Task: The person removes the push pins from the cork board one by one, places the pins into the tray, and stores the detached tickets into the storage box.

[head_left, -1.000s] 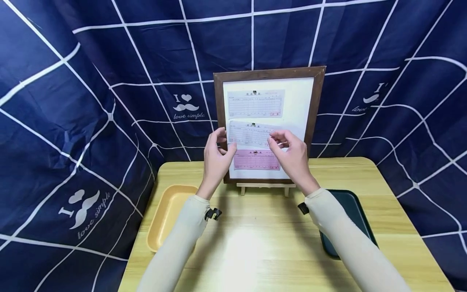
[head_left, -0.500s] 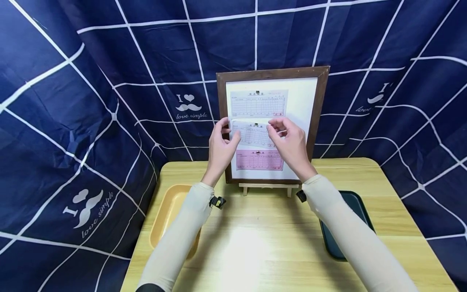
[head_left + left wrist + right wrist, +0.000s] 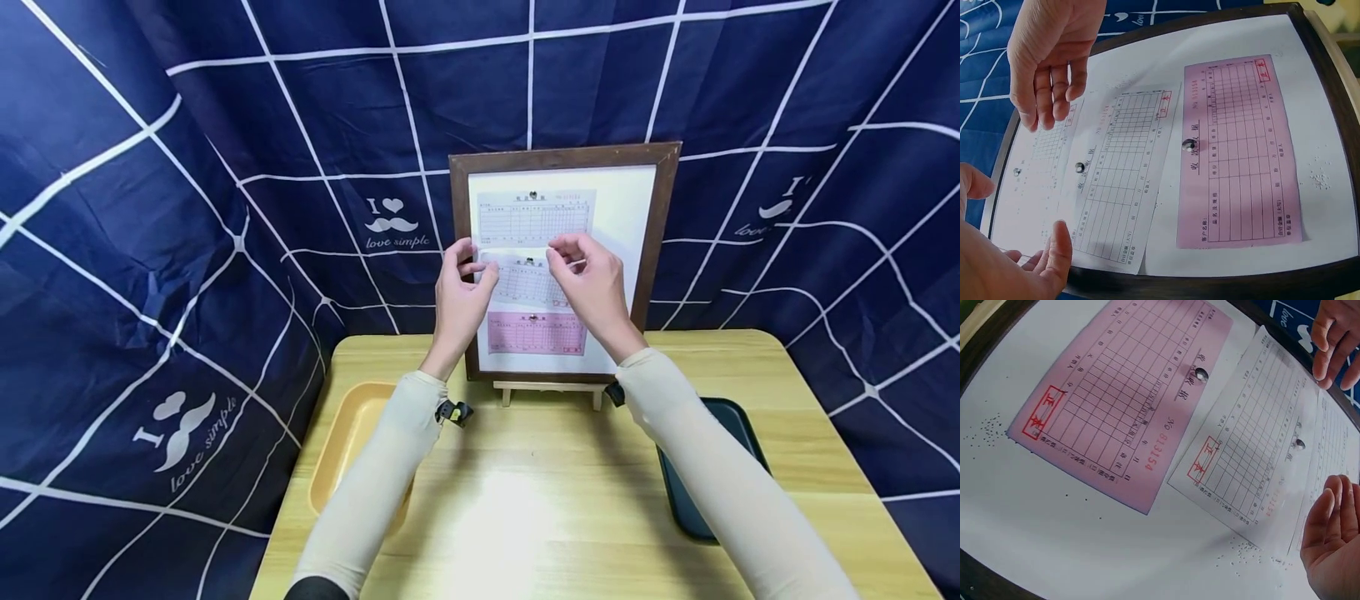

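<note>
A framed white board (image 3: 630, 275) leans on a small wooden easel (image 3: 551, 385). Pinned to it, one above another, are a white receipt slip (image 3: 532, 218), a second white slip (image 3: 525, 283) sitting slightly askew, and a pink slip (image 3: 536, 335). Each slip has a metal pin at its top. My left hand (image 3: 462, 300) is at the board's left side, fingers parted from the thumb, by the middle slip's upper left corner. My right hand (image 3: 592, 283) is over that slip's upper right part, thumb and index tips close together. The wrist views show nothing between either hand's fingers.
A yellow tray (image 3: 352, 433) lies on the wooden table (image 3: 540, 500) at the left, partly behind the left sleeve. At the right a dark green tray (image 3: 731, 417) is partly covered by the right sleeve. Dark blue curtains (image 3: 600, 75) with white lines enclose the table.
Both hands have moved up the board, from the middle slip's lower half to its top edge. The slips and trays stay where they were; the view has shifted slightly.
</note>
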`<state>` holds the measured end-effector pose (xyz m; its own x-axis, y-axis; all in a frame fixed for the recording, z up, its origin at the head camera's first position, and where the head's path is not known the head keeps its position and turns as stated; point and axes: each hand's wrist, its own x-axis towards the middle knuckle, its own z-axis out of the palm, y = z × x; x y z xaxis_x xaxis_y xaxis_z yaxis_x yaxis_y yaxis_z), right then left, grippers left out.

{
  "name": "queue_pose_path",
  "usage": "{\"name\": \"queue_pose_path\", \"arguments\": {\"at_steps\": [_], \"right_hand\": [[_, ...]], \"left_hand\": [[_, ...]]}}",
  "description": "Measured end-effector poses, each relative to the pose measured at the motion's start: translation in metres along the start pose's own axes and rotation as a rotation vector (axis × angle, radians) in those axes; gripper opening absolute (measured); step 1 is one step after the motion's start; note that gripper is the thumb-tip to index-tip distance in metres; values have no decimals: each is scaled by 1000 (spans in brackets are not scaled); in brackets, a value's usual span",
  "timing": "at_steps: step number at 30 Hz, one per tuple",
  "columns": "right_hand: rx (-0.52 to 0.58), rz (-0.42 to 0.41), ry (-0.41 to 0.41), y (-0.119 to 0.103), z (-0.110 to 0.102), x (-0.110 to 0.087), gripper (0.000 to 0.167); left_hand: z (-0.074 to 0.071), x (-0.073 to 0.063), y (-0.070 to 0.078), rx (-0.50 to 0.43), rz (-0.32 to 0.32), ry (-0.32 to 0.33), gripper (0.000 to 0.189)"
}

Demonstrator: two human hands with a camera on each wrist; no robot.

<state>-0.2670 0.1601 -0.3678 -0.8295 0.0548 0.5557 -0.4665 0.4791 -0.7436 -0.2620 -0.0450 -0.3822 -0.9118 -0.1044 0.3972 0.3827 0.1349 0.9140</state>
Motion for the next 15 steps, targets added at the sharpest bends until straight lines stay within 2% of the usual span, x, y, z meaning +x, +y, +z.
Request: {"name": "queue_pose_path", "arguments": {"at_steps": [9, 15], "right_hand": [[5, 5, -10, -5, 4, 11, 19], [3, 18, 11, -7, 3, 18, 20]], "left_hand": [[2, 6, -4, -138, -14, 18, 52], [4, 12, -5, -247, -58, 10, 50]]}}
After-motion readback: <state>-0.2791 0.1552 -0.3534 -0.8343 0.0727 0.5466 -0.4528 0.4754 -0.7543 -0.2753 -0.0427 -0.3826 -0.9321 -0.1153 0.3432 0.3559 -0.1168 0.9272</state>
